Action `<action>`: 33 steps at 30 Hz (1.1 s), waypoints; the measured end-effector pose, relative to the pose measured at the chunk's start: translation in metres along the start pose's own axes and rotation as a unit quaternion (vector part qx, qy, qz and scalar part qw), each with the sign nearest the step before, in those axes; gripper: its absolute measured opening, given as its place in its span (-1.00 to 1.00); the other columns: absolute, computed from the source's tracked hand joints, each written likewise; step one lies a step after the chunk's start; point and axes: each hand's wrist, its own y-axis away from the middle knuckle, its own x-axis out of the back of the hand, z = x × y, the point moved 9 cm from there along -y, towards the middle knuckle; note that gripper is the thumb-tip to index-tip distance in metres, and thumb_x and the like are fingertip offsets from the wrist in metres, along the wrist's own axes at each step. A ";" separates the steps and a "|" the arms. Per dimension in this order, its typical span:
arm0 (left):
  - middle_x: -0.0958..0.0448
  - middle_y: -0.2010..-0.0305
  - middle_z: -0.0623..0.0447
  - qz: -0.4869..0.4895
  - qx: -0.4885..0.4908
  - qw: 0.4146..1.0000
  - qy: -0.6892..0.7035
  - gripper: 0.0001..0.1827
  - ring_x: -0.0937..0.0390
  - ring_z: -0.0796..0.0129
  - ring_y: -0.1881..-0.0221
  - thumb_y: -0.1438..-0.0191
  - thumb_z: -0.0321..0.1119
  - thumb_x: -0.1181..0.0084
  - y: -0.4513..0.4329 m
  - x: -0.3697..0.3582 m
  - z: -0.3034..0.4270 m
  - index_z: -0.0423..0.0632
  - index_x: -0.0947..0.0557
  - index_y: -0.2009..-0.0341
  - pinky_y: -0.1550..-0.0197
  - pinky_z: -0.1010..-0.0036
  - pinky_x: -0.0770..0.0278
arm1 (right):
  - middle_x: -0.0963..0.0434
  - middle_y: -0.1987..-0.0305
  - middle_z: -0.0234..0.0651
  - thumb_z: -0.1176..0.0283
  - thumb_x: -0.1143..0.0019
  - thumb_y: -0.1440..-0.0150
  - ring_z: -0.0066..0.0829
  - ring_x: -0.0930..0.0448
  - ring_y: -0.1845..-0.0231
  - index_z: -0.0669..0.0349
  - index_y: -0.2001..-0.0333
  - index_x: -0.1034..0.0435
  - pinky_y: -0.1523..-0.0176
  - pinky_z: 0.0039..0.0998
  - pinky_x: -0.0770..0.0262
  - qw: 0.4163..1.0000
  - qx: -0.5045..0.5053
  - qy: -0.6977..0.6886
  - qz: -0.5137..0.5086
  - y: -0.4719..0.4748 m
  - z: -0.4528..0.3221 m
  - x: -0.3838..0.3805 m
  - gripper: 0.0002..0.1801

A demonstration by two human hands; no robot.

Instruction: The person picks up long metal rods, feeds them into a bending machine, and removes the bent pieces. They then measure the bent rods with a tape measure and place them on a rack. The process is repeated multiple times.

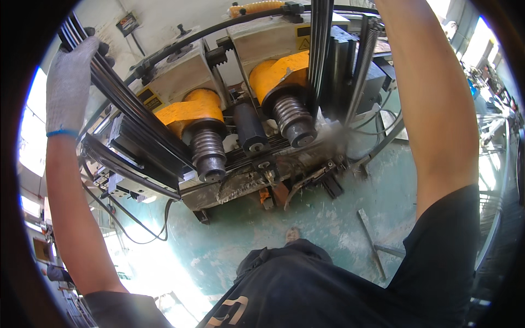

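Note:
My left hand (80, 61), in a whitish knit work glove with a blue cuff edge, is raised at the upper left and grips a bundle of dark, glossy metal strips or rods (123, 94). The bundle slants down to the machine bending around its lower part. My right arm reaches up past the top edge, so my right hand is out of view. A second upright dark bundle (320, 49) stands beside the right yellow arm (283, 74). Between the bundles are two ribbed steel rollers (208, 151) (290, 115) under yellow arms, with a black block (250, 127) between them.
A dark hose (221, 26) arches across the machine's top. Springs (363, 69) and cables (143, 242) flank it. A rough metal beam (229, 192) runs along its front edge. On the green floor lies a metal frame piece (371, 244). Someone's leg shows at the far left.

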 end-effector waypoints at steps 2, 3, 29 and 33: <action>-0.82 -0.01 -0.11 -0.026 0.082 0.996 0.010 -0.46 -0.84 0.19 -0.01 -0.56 0.04 -0.07 0.004 0.004 -0.001 -0.20 -0.79 -0.16 -0.21 0.27 -0.73 | -0.77 0.18 -0.15 0.29 -0.10 -0.53 -0.24 -0.79 0.26 0.21 0.12 -0.68 0.02 -0.25 -0.74 0.954 -0.122 -0.265 -0.069 0.006 0.030 -0.004 -0.71; -0.84 0.02 -0.11 -0.033 0.062 0.998 0.000 -0.46 -0.84 0.20 -0.03 -0.56 0.09 -0.06 0.007 0.014 0.010 -0.14 -0.79 -0.13 -0.26 0.23 -0.68 | -0.77 0.16 -0.16 0.28 -0.14 -0.51 -0.24 -0.79 0.27 0.18 0.13 -0.70 0.05 -0.25 -0.74 0.830 -0.240 -0.497 -0.080 0.024 0.051 0.006 -0.72; -0.74 0.09 0.03 -0.347 -0.111 0.812 0.456 -0.81 -0.66 0.37 0.11 -0.44 -0.47 -0.35 0.510 -0.160 0.248 -0.22 -0.73 -0.08 -0.04 0.39 -0.66 | -0.69 0.44 -0.01 0.10 -0.22 -0.49 0.11 -0.78 0.33 0.21 0.10 -0.59 0.22 -0.04 -0.69 0.583 -0.706 -0.253 -0.313 0.680 0.026 0.497 -0.64; -0.74 0.15 0.00 -0.412 -0.142 0.755 0.491 -0.82 -0.66 0.34 0.17 -0.45 -0.46 -0.32 0.614 -0.155 0.330 -0.19 -0.73 -0.08 0.03 0.37 -0.66 | -0.71 0.36 0.04 0.07 -0.28 -0.45 0.16 -0.76 0.26 0.23 0.10 -0.63 0.15 -0.04 -0.66 0.497 -0.791 -0.181 -0.307 0.798 0.023 0.608 -0.61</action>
